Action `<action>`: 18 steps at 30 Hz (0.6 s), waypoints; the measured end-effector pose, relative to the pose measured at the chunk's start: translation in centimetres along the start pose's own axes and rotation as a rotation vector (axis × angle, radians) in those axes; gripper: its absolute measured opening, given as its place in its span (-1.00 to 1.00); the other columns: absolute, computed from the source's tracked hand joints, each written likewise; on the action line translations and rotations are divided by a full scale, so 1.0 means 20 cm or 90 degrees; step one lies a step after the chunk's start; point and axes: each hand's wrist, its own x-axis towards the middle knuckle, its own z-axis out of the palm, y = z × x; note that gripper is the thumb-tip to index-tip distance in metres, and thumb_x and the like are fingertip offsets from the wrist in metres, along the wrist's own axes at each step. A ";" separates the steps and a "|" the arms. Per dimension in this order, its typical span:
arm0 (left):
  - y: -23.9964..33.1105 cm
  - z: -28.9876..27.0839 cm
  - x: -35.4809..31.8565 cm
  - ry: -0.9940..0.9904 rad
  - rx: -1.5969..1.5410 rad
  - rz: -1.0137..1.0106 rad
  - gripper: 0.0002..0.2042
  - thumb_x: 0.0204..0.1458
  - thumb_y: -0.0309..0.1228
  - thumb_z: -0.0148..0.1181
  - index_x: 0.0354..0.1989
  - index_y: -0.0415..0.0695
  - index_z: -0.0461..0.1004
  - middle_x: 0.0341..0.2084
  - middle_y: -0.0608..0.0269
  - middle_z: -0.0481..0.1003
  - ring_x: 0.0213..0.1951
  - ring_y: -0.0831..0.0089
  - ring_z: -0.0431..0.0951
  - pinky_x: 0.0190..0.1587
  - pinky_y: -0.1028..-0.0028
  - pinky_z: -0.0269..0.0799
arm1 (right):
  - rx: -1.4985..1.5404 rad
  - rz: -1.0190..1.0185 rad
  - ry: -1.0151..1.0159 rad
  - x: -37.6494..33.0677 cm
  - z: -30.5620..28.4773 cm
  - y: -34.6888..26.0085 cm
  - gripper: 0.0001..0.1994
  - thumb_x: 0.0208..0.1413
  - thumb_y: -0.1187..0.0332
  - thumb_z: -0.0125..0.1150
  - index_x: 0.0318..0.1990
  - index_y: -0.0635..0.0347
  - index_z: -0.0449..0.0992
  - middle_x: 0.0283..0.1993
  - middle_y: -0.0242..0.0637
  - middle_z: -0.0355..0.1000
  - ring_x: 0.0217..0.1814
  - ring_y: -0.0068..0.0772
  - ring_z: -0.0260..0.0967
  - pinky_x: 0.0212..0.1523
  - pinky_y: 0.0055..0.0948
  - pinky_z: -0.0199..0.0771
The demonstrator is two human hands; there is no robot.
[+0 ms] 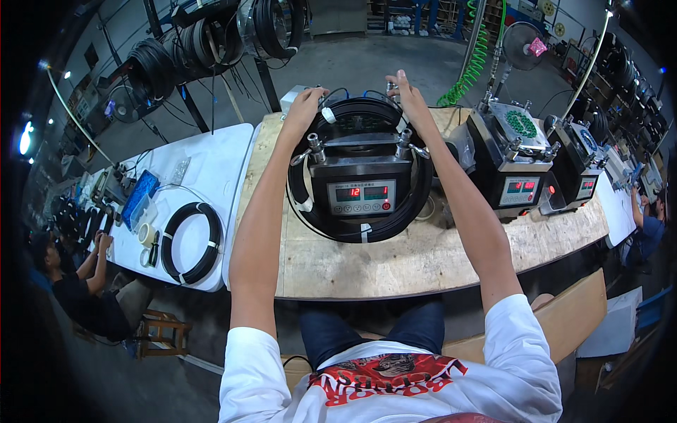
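A large coil of black cable (419, 201), bound with strips of white tape, is looped around a black tabletop machine (331, 190) with a lit red digital display. Metal posts with knobs stand at the machine's front corners, inside the coil. At the far left corner, my left hand (305, 113) is closed around a metal knob, mostly hidden by the fingers. Opposite it, my right hand (410, 102) has its fingers on another metal knob (391, 87) at the far right corner. Both forearms reach past the coil's sides.
On the white table (236, 162) at left lie another black cable coil (166, 243), tape rolls (147, 235) and a blue tray (140, 195). Two similar machines (518, 155) stand at right on the wooden table (338, 271). A green spiral hose (469, 77) hangs behind. Other people sit at both sides.
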 end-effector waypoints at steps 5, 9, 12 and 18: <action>-0.01 0.00 0.00 -0.012 -0.028 0.012 -0.59 0.24 -0.18 -0.04 -0.01 -0.28 0.55 0.00 0.06 0.53 0.09 0.29 0.45 0.19 0.46 0.22 | 0.049 0.022 -0.012 0.00 0.00 0.00 -0.21 0.32 -0.31 -0.46 0.27 0.18 0.40 -0.14 -0.10 0.49 -0.16 -0.33 0.29 -0.05 -0.40 0.27; -0.04 0.00 0.02 -0.018 -0.058 0.007 -0.57 0.26 -0.14 0.00 0.04 -0.26 0.53 0.00 0.10 0.53 0.07 0.32 0.46 0.16 0.45 0.26 | 0.035 0.004 -0.004 0.00 0.00 0.01 -0.20 0.32 -0.31 -0.46 0.26 0.20 0.40 -0.11 -0.06 0.50 -0.09 -0.27 0.33 0.02 -0.36 0.27; -0.06 0.00 0.02 -0.005 -0.081 -0.010 -0.53 0.26 -0.08 -0.01 0.03 -0.25 0.54 -0.02 0.09 0.54 0.03 0.32 0.47 0.14 0.45 0.28 | 0.028 0.004 0.002 -0.02 0.00 -0.01 -0.20 0.33 -0.31 -0.46 0.26 0.22 0.41 -0.08 -0.03 0.51 -0.01 -0.21 0.35 0.09 -0.33 0.26; -0.07 0.00 0.04 0.028 -0.013 -0.023 -0.46 0.26 0.02 -0.06 -0.03 -0.26 0.58 -0.08 0.00 0.57 0.01 0.24 0.49 0.13 0.40 0.28 | 0.007 0.008 0.002 -0.01 0.00 0.00 -0.20 0.33 -0.30 -0.45 0.24 0.24 0.42 -0.09 -0.03 0.52 0.03 -0.18 0.36 0.13 -0.31 0.24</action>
